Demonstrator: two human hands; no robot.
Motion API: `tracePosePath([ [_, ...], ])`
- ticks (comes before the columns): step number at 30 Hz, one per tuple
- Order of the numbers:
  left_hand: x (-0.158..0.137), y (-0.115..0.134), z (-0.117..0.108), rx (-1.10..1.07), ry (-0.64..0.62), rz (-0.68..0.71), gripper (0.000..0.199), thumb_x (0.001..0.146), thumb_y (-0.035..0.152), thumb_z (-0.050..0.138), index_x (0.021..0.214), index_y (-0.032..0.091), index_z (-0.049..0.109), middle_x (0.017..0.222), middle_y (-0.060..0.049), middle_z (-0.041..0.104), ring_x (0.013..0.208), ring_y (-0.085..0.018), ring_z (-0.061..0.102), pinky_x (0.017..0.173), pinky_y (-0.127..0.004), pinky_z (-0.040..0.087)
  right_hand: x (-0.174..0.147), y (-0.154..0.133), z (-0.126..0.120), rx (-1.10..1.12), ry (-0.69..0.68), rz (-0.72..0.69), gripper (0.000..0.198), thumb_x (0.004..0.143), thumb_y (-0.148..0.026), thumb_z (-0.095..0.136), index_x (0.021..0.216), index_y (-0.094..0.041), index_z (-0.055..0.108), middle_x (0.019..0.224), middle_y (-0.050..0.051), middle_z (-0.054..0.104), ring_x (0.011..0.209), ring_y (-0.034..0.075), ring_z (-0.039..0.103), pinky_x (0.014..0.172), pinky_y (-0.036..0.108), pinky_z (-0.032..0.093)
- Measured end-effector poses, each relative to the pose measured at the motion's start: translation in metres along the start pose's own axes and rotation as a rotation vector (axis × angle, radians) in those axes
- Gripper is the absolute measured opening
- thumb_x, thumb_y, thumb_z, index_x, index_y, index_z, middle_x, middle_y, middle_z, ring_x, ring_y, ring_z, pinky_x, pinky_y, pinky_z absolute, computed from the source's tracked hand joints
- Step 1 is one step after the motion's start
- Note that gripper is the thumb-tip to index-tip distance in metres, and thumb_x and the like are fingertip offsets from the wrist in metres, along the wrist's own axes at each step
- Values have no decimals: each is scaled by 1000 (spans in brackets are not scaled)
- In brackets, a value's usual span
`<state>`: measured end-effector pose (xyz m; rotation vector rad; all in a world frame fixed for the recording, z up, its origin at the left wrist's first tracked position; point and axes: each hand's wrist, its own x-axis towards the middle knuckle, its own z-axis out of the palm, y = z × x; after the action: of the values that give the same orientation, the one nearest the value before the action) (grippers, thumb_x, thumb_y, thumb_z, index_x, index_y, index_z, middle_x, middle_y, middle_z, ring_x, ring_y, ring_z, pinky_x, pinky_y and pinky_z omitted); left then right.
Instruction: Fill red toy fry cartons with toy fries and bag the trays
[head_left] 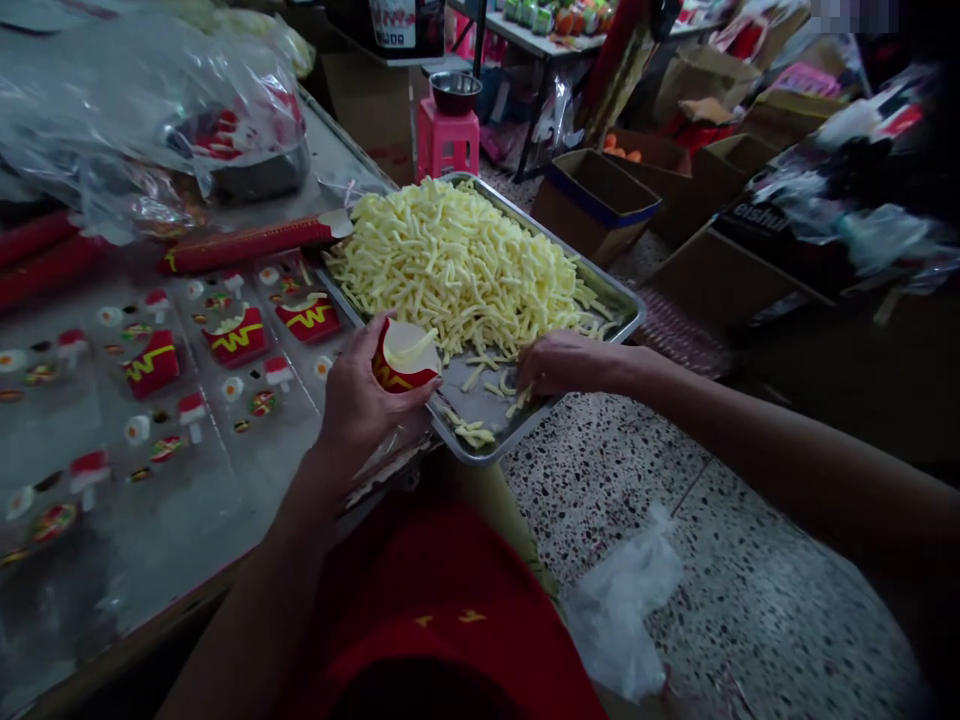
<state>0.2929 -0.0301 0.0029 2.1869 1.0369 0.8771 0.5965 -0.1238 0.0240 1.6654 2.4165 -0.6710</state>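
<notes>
My left hand (354, 388) is wrapped round a small red fries carton (390, 376) with a yellow zigzag mark and a pale inside; a few fries (415, 350) show in its opening. The carton is tilted over the near left edge of a metal tray (634, 312). Heaped in that tray is a big pile of pale yellow fries (457, 260), toy-like in look. At the pile's near edge, my right hand (553, 362) reaches down with its fingers curled together at loose fries (495, 385); the fingertips are partly hidden.
On the table to the left lie clear plastic packs (240, 400) with red cartons and small food-shaped pieces. A long red stack of cartons (255, 243) and a big plastic bag (112, 90) lie behind them. Cardboard boxes (596, 195) and a pink stool (448, 135) stand beyond the tray.
</notes>
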Motion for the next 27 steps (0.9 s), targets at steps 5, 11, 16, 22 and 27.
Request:
tracePosePath([
  [5, -15, -16, -11, 3, 33, -31, 90, 71, 44, 90, 151, 22, 53, 145, -10, 63, 132, -29, 62, 118, -42, 48, 7, 4, 5, 51, 116, 25, 20, 73, -7, 74, 81, -24, 81, 88, -1, 75, 76, 13, 62, 68, 25, 38],
  [11, -27, -17, -14, 15, 25, -30, 88, 72, 44, 89, 150, 21, 53, 143, -11, 64, 130, -30, 63, 117, -44, 49, 33, -20, 1, 91, 460, 270, 10, 77, -18, 76, 85, -21, 82, 88, 2, 76, 77, 16, 62, 72, 29, 41],
  [16, -34, -10, -28, 90, 53, -11, 86, 73, 43, 88, 149, 24, 53, 144, -10, 64, 130, -30, 63, 117, -45, 48, 55, -49, 11, -13, 385, 348, 13, 77, -19, 75, 86, -22, 83, 93, 6, 78, 93, 24, 64, 72, 31, 39],
  [22, -24, -9, -29, 105, 17, -1, 88, 71, 38, 90, 149, 20, 53, 139, -12, 66, 128, -31, 63, 115, -44, 50, 67, -68, 27, -65, 323, 404, 19, 83, -12, 65, 89, -16, 83, 95, 11, 79, 89, 23, 66, 74, 32, 41],
  [27, 6, 0, -27, 230, -139, 55, 83, 71, 34, 90, 146, 16, 56, 133, -14, 68, 120, -32, 65, 108, -42, 53, 70, -56, 25, 215, 479, 501, 10, 73, -13, 74, 80, -15, 81, 76, 4, 75, 74, 17, 64, 67, 27, 42],
])
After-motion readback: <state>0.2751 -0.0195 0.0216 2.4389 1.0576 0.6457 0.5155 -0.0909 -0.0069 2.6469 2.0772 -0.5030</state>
